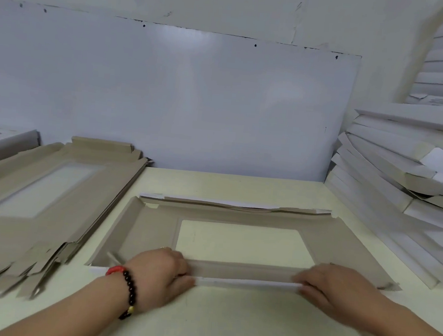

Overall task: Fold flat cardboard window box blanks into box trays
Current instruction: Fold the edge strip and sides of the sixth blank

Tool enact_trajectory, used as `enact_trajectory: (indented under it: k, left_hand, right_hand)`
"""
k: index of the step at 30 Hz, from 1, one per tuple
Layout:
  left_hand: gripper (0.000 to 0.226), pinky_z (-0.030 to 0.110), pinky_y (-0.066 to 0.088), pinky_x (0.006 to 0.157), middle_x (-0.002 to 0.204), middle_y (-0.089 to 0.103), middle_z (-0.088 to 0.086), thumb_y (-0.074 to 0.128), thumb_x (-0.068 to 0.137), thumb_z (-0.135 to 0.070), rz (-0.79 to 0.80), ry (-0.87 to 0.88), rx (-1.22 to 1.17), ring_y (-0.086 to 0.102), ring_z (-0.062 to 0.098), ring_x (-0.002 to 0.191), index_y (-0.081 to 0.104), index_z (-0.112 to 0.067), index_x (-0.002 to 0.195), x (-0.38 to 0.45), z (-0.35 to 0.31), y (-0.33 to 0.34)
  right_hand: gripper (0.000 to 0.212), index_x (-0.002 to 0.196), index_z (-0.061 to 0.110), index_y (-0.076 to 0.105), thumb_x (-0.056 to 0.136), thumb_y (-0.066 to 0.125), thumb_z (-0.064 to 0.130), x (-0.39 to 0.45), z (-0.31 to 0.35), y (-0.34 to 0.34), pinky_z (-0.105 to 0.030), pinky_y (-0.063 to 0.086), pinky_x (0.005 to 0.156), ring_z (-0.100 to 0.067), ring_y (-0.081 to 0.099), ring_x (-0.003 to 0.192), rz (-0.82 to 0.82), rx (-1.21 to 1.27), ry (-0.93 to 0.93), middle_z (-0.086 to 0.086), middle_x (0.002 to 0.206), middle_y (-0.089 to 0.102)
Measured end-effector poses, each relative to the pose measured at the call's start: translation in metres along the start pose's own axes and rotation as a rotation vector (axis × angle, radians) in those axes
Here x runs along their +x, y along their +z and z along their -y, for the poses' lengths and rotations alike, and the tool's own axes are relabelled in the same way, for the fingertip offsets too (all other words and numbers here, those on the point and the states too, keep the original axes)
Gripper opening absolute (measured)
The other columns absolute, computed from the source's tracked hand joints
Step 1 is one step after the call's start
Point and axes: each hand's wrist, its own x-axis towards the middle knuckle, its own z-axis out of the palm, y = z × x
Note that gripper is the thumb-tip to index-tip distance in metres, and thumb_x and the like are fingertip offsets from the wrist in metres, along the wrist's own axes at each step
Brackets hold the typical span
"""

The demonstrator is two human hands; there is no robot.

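A grey-brown cardboard window box blank [153, 226] lies on the pale table in front of me, its rectangular window cut-out [243, 243] in the middle. Its far flap [238, 206] is folded up, and its left side flap leans upward. The near flap [243, 275] stands raised along the front edge. My left hand [160, 275], with a red and black bead bracelet on the wrist, grips the left end of this near flap. My right hand [338, 290] grips its right end, thumb under the white edge.
A stack of flat blanks [38, 200] with windows lies on the left of the table. Folded white-sided trays [402, 170] are piled high on the right, leaning toward the wall. A white board [167, 96] stands behind the table. Bare table surface [228, 324] lies nearest me.
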Motion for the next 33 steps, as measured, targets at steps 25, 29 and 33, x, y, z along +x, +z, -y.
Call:
enact_trajectory:
  k: [25,29,33]
  left_hand:
    - [0.087,0.030,0.034,0.088,0.102,0.040,-0.006,-0.001,0.077,-0.077,0.094,-0.246,0.187,0.037,0.017,0.111,0.067,-0.028,0.102,-0.003,0.060,0.005]
    - [0.098,0.027,0.034,0.097,0.117,0.041,-0.011,-0.010,0.067,-0.077,0.062,-0.287,0.139,0.029,0.012,0.123,0.067,-0.034,0.109,-0.015,0.085,0.007]
    - [0.099,0.029,0.031,0.103,0.134,0.041,-0.013,-0.005,0.062,-0.082,0.046,-0.350,0.126,0.023,0.012,0.133,0.069,-0.032,0.106,-0.010,0.091,0.012]
  right_hand:
    - [0.049,0.143,0.049,-0.013,0.101,0.013,0.050,0.044,0.003,0.053,-0.026,-0.004,0.117,0.009,-0.018,0.136,0.082,0.110,0.190,0.031,0.144,-0.022]
    - [0.048,0.133,0.054,-0.020,0.102,0.016,0.048,0.022,-0.039,0.057,-0.032,0.004,0.118,0.010,-0.015,0.135,0.051,0.053,0.296,0.032,0.140,-0.023]
    - [0.043,0.130,0.061,-0.010,0.099,0.019,0.050,0.002,-0.073,0.060,-0.034,0.012,0.116,0.010,0.005,0.141,-0.028,-0.003,0.379,0.037,0.142,-0.008]
